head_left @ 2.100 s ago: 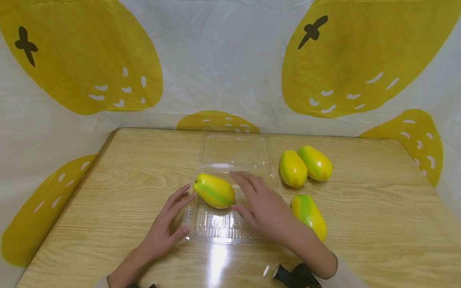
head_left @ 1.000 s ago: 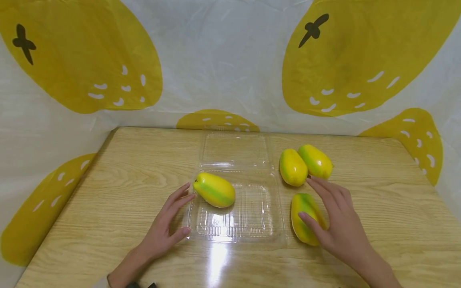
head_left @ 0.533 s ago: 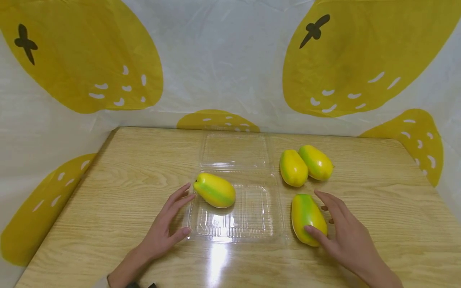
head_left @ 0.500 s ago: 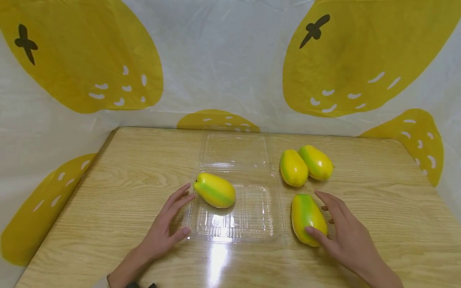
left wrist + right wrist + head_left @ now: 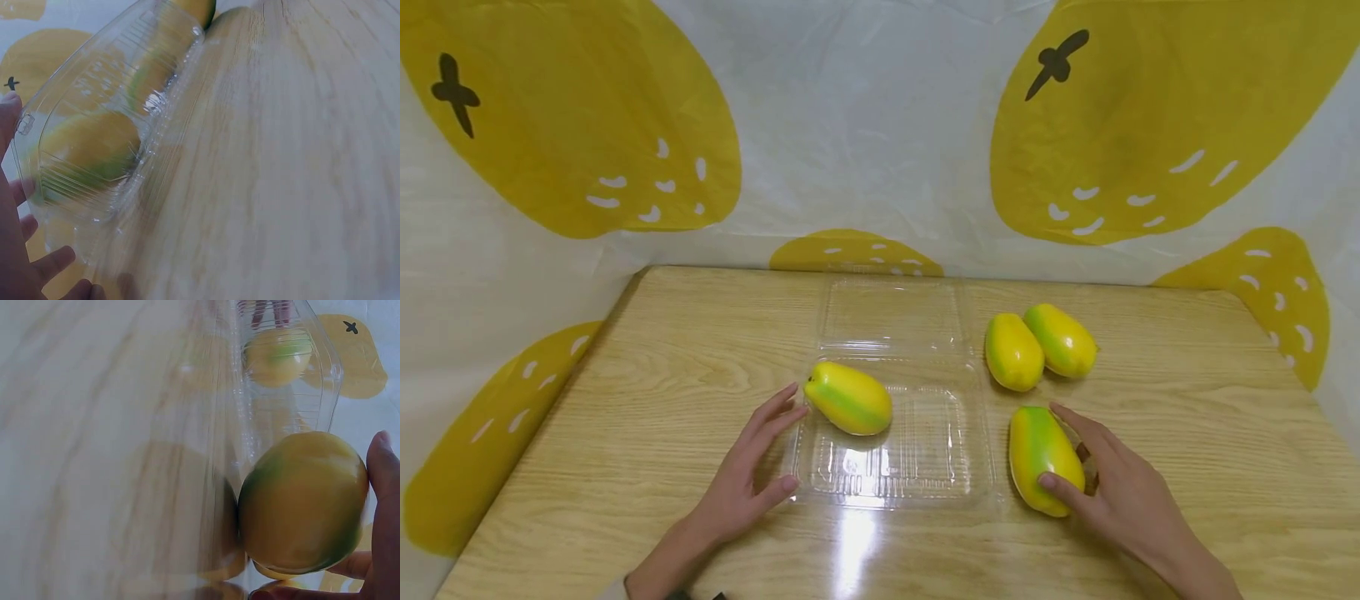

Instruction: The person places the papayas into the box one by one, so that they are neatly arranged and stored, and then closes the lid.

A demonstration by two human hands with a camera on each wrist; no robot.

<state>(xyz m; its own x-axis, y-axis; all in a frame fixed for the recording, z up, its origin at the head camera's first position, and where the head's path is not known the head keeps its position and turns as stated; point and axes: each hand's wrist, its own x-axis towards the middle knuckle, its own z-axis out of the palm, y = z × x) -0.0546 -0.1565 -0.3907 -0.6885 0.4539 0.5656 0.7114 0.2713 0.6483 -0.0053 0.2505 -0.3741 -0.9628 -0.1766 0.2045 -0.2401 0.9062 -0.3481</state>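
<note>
Comparing with the frame a second back, I see my left hand [image 5: 741, 479] unchanged, fingers straight, resting against the 9 o'clock edge of the clear clamshell tray [image 5: 887, 479], where one papaya [image 5: 848, 397] lies. My right hand [image 5: 1116, 492] has slid from over the near papaya [image 5: 1041, 454] to its 3 o'clock side, thumb and fingers now curled round it. That fruit sits on the wooden table [image 5: 625, 400], just off the tray's 3 o'clock edge. The left wrist view is blurred. At 1 o'clock two papayas [image 5: 1037, 350] touch; a lemon-print sheet [image 5: 865, 125] backs everything.
</note>
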